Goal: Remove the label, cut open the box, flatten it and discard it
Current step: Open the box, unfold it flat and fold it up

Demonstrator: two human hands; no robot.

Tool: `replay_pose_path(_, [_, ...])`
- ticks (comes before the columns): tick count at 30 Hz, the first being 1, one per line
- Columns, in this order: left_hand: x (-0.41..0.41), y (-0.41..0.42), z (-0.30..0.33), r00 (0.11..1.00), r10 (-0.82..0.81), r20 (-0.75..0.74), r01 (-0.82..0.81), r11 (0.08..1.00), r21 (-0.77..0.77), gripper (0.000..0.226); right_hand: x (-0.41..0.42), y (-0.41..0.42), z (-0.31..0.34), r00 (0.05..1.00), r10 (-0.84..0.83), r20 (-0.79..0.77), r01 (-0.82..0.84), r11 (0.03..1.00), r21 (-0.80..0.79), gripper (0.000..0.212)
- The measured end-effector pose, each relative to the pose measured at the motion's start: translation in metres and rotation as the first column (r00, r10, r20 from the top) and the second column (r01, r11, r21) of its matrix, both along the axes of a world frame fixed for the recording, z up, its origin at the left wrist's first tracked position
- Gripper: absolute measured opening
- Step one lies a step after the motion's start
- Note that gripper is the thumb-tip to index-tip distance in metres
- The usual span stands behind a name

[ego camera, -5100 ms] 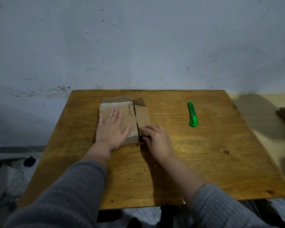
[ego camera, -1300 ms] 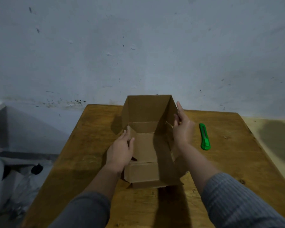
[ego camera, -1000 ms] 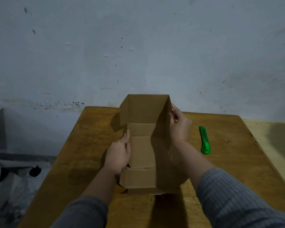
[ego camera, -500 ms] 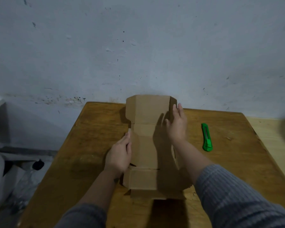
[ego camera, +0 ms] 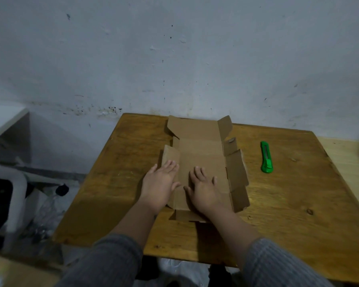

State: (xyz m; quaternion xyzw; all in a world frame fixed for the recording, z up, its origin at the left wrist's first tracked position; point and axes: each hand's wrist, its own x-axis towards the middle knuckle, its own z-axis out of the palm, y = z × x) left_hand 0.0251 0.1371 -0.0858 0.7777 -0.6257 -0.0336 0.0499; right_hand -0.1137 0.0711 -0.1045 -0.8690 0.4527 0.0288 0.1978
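So the cardboard box (ego camera: 203, 160) is opened right out and lying pretty much flat on the wooden table (ego camera: 298, 214), sitting in the middle of the top and reaching nearly to the far edge, the one against the grey-white wall (ego camera: 174, 59). Inside faces up, plain brown, and I can't spot any label on what shows. A couple of flaps aren't fully down: the small one at the far right corner of the box sticks up a bit, and the far panel tilts up toward the wall. Both hands are palm-down on it. The left hand (ego camera: 159, 183) is flat on the left side flap, fingers straight and close together pointing toward the far edge, thumb out to the right, not gripping anything, just pressing. The right hand (ego camera: 205, 188) is flat on the middle panel just beside it, fingers straight and slightly spread, thumb toward the left hand, also holding nothing. The two thumbs nearly meet but I can't tell if they touch. Both forearms come in from the near edge of the table, angled inward, with grey ribbed sleeves (ego camera: 278, 264) pushed up past the wrists. The green utility knife (ego camera: 265, 157) lies on the table over toward the right edge, well apart from the box and pointing roughly toward the wall. Off the left edge of the table there's some white stuff on the floor, too dark to make out.
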Motion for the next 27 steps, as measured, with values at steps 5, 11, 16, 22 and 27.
replay_pose_path(5, [0.007,0.018,-0.008,0.990,0.078,-0.114,-0.086,0.993,-0.074,0.050,-0.002,0.003,-0.005,1.000,0.007,-0.012,-0.007,1.000,-0.017,0.059])
replay_pose_path(11, [0.017,0.037,-0.016,0.891,0.192,-0.412,-0.313,0.916,-0.250,0.061,-0.007,0.003,-0.011,1.000,0.028,-0.004,-0.028,0.999,-0.019,0.059])
replay_pose_path(16, [0.038,0.040,-0.028,0.915,0.340,-0.218,-0.360,0.931,-0.058,0.053,-0.010,0.006,-0.011,0.999,0.041,0.000,-0.041,0.998,-0.042,0.059])
replay_pose_path(22, [0.041,0.045,-0.037,0.916,0.373,-0.147,-0.354,0.924,0.142,0.072,-0.009,0.005,-0.015,0.999,0.035,0.017,-0.034,0.998,-0.057,0.059])
replay_pose_path(27, [0.034,0.042,-0.030,0.918,0.380,-0.113,-0.359,0.918,0.167,0.088,-0.008,0.006,-0.017,1.000,0.026,0.017,-0.025,0.997,-0.078,0.059])
